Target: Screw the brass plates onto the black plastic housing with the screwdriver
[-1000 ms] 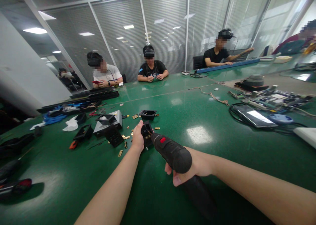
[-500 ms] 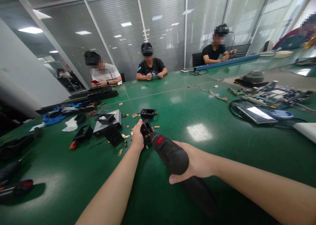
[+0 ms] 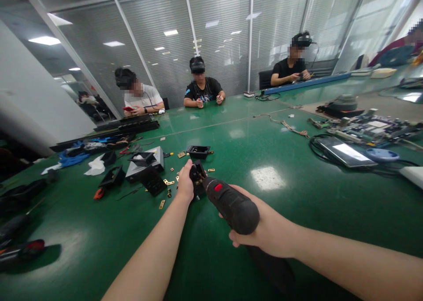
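My left hand (image 3: 186, 184) is closed round the side of a small black plastic box (image 3: 198, 184), with brass-coloured parts showing inside it. In my right hand (image 3: 267, 228) is a black cordless drill (image 3: 233, 206) with a red button on top; my fingers wrap its handle. The drill's nose points at the box's open side; whether the tip touches it I cannot tell. Another black box (image 3: 198, 151) lies just beyond. Brass plates (image 3: 161, 204) and other small brass pieces are scattered left of my left hand.
To the left are a grey box (image 3: 158, 160), black housings (image 3: 112, 177), blue cloth (image 3: 74, 157) and a second power tool (image 3: 23, 252). A phone-like device (image 3: 346, 153), cables and circuit boards (image 3: 373, 127) lie right. Several people sit across the green table (image 3: 238, 257).
The drill and my right hand have shifted slightly right and down, its nose moving a little off the box. My left hand still holds the box. The view has shifted slightly.
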The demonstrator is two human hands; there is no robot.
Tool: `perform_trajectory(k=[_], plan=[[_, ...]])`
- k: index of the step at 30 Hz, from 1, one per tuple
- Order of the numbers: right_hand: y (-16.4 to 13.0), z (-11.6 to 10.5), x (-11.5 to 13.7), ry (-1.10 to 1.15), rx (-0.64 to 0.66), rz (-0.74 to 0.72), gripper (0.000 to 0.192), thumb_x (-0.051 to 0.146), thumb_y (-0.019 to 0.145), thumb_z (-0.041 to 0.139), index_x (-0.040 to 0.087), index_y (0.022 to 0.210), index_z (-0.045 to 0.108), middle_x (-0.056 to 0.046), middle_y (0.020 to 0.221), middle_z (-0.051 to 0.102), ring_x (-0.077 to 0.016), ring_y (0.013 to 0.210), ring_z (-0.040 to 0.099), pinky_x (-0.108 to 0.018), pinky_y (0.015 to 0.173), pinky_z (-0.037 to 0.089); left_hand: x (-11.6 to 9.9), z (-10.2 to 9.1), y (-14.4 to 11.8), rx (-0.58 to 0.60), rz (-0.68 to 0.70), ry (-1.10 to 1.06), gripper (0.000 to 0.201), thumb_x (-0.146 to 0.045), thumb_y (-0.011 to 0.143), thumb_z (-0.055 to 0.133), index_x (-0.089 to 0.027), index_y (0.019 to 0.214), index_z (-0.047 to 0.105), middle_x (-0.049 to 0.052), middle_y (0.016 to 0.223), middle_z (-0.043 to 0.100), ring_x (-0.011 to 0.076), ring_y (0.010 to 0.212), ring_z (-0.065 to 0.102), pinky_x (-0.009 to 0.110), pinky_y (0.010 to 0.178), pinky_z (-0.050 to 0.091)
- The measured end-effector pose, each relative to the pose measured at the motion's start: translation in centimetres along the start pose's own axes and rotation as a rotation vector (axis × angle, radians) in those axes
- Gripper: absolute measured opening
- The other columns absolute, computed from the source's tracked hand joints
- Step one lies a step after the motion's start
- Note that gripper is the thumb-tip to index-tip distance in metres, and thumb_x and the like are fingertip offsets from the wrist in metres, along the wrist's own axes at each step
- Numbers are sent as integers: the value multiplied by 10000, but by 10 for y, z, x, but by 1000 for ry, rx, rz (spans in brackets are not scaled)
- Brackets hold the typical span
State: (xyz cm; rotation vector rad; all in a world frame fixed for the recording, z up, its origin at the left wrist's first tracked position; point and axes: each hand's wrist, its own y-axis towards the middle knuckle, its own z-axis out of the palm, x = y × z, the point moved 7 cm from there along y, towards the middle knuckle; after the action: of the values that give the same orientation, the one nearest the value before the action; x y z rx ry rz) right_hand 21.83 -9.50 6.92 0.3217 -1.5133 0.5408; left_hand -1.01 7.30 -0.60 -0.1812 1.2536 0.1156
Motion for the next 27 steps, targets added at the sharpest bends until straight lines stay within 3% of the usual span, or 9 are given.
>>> perform_trajectory(k=[4,10,17,27], plan=[[4,-1,-7,45,35,48,1278,123,698,892,262,1849,353,-37,1140,828,-183,668,767,-356,643,637,1,-2,0,4,-16,2,678,-879,857,879,-218,936,753,101,781,821,277,684,800,395,674,671],[7,-1,-10,160,76,33,1333,242,676,1120,266,1797,398,48,1048,750,-150,647,753,-299,591,641,2,-2,0,14,-11,-11,685,-883,818,901,-228,930,735,103,801,838,268,679,798,384,660,665],[7,0,-10,68,42,43,1226,213,799,1006,246,1835,351,74,929,749,-151,614,747,-287,579,620,-2,1,-3,24,23,0,717,-919,795,911,-240,907,711,86,767,822,257,662,786,379,658,661],[7,0,-6,84,23,35,1129,197,797,969,224,1800,452,53,910,784,-161,605,752,-287,568,618,-3,1,-3,17,20,-22,698,-863,808,944,-235,977,691,76,782,820,257,654,782,374,646,652]])
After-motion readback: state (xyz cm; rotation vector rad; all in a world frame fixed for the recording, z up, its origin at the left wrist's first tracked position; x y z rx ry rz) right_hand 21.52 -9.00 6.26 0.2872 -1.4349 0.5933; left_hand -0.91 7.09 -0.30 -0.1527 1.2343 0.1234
